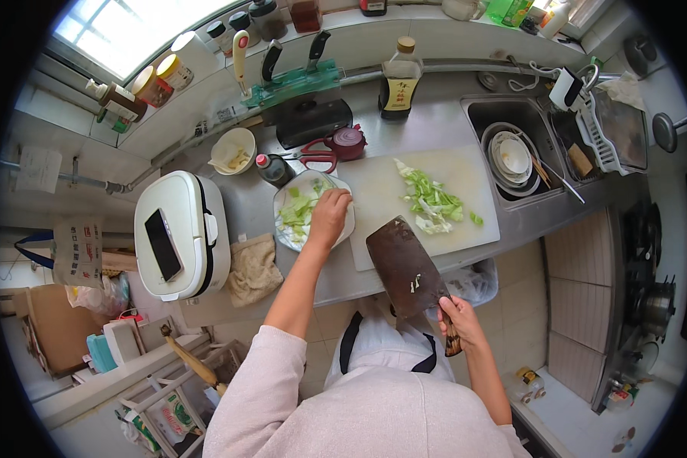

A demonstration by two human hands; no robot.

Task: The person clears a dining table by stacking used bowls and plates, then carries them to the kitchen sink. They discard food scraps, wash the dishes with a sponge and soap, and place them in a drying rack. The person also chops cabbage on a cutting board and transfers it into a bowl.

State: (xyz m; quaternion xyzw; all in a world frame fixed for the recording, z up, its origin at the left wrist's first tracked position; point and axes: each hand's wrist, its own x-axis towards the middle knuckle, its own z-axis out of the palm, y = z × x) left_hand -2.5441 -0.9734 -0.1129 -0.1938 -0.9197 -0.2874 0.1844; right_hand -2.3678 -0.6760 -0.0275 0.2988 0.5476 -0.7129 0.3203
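Here the left hand (pixel 330 214) reaches over a bowl (pixel 345 230); right hand (pixel 460 319) grips cleaver (pixel 404 266).

Right hand (pixel 459 319) wrapped round handle (pixel 452 337) of cleaver (pixel 406 263); blade extends forward-left of that grip, pale scraps (pixel 415 283) on its face. Beyond blade: cutting board (pixel 374 183) bearing chopped greens (pixel 431 200). Left of grip: left hand (pixel 330 217), fingers at bowl (pixel 345 232) of cut leaves (pixel 296 206); fingertip contents unclear.

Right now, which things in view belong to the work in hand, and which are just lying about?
In use:
cleaver, in the right hand
white dish of cut greens, left hand at it
cutting board, bearing more greens

Seemingly just lying about:
phone, on the white appliance
tan cloth
red-handled scissors
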